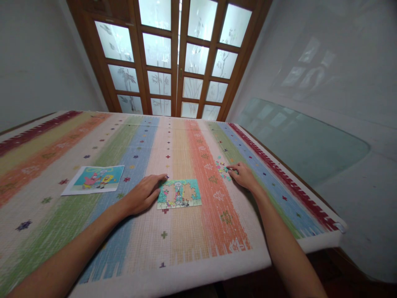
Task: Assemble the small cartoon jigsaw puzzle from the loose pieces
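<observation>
A partly assembled jigsaw puzzle [178, 200] lies in front of me, its border joined and gaps showing inside on both sides of a middle figure. My left hand [144, 194] rests on the cloth at the puzzle's left edge, fingers stretched out, with nothing in them. To the right, my right hand [242, 174] reaches into a small pile of loose puzzle pieces [221, 169]. Its index finger and thumb are a little apart over the pieces, and no held piece shows. Left of my left hand lies a printed reference picture [99, 180] with cartoon figures.
A striped tablecloth [149, 244] covers the table, whose near edge runs below my forearms. Wooden doors with frosted panes [161, 82] stand beyond the far edge. A glass panel [300, 140] is by the wall on the right.
</observation>
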### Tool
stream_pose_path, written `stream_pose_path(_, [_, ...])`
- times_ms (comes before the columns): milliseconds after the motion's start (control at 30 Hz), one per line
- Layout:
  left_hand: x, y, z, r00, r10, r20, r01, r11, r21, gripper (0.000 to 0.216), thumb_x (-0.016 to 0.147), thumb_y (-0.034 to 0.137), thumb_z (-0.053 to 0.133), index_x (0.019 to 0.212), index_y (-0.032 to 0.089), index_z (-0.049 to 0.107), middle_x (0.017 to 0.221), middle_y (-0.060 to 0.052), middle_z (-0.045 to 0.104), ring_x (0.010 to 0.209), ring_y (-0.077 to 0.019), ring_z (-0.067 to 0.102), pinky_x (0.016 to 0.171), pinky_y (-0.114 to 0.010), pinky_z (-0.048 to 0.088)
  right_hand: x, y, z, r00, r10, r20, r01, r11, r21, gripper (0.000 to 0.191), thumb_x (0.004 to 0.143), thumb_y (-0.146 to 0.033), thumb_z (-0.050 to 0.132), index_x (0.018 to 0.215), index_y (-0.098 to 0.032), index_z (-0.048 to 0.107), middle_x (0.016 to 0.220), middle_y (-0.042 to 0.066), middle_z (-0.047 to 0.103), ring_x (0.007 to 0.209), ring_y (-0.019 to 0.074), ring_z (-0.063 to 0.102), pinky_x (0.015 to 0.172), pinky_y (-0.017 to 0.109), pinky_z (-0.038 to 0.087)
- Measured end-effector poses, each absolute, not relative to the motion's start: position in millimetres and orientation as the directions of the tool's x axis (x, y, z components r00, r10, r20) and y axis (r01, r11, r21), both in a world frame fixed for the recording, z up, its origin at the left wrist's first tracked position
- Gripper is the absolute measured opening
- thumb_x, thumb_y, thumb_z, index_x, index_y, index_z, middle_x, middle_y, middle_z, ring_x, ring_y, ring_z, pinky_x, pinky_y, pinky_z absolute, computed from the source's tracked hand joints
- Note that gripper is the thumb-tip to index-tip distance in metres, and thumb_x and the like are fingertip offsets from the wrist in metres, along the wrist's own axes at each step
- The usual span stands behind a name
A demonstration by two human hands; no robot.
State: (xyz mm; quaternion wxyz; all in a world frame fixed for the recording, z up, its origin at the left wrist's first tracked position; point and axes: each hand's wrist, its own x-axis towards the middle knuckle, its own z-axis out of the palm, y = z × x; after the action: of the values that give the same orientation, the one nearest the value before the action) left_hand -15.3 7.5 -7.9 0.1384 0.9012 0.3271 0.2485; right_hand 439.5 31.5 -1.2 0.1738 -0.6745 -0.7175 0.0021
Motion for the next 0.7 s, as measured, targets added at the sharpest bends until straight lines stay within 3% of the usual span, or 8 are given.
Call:
stream_pose_path(200, [-13.4, 5.6, -5.3, 0.638, 0.678, 0.365, 0.536, -0.732, 0.421, 0.039, 0.104, 0.027, 0.036, 0.141, 0.019, 0.046, 0.132, -0.013, 0.066, 0.122, -0.0268, 0.063, 0.107, -0.047, 0.05, 440.4, 34.6, -1.3, -0.042, 0.967, 0.252, 0.959, 0.11, -0.262, 0.016, 0.089, -0.023, 0.062, 0.094, -0.02, 0.077, 0.093, 0.01, 0.07, 0.09, 0.025, 0.063, 0.086, 0.036, 0.047])
stream_pose_path(367, [-13.3, 5.8, -7.5, 0.621, 0.672, 0.404, 0.575, -0.741, 0.348, 0.038, 0.105, 0.028, 0.036, 0.138, 0.018, 0.051, 0.141, -0.014, 0.062, 0.131, -0.0283, 0.059, 0.113, -0.049, 0.048, 438.9, 33.6, -1.6, -0.079, 0.965, 0.251, 0.956, 0.145, -0.257, 0.031, 0.089, -0.019, 0.059, 0.114, -0.024, 0.076, 0.096, 0.009, 0.068, 0.093, 0.0256, 0.061, 0.091, 0.037, 0.047])
stream_pose_path(500, [-14.3, 7.7, -10.1, 0.61, 0.645, 0.46, 0.595, -0.756, 0.272, 0.037, 0.106, 0.028, 0.036, 0.131, 0.015, 0.06, 0.155, -0.016, 0.051, 0.142, -0.0316, 0.05, 0.12, -0.058, 0.04, 436.9, 32.3, -0.4, -0.088, 0.972, 0.22, 0.959, 0.143, -0.247, 0.033, 0.09, -0.017, 0.056, 0.115, -0.024, 0.077, 0.099, 0.01, 0.067, 0.098, 0.0268, 0.06, 0.094, 0.039, 0.046])
stream_pose_path(600, [-14.6, 8.9, -11.0, 0.607, 0.62, 0.497, 0.586, -0.772, 0.248, 0.038, 0.105, 0.027, 0.037, 0.129, 0.014, 0.063, 0.148, -0.016, 0.057, 0.14, -0.0326, 0.052, 0.121, -0.063, 0.036, 437.5, 32.3, 1.3, -0.081, 0.973, 0.216, 0.953, 0.139, -0.271, 0.029, 0.088, -0.017, 0.059, 0.11, -0.021, 0.077, 0.099, 0.011, 0.068, 0.1, 0.0273, 0.061, 0.096, 0.04, 0.046])
stream_pose_path(700, [-13.9, 8.6, -9.3, 0.598, 0.633, 0.492, 0.58, -0.765, 0.279, 0.038, 0.105, 0.029, 0.038, 0.13, 0.017, 0.064, 0.14, -0.015, 0.063, 0.133, -0.0325, 0.056, 0.116, -0.062, 0.044, 439.2, 32.5, 2.7, -0.073, 0.973, 0.217, 0.95, 0.134, -0.281, 0.024, 0.087, -0.022, 0.061, 0.106, -0.02, 0.076, 0.099, 0.011, 0.069, 0.098, 0.0271, 0.061, 0.095, 0.04, 0.047])
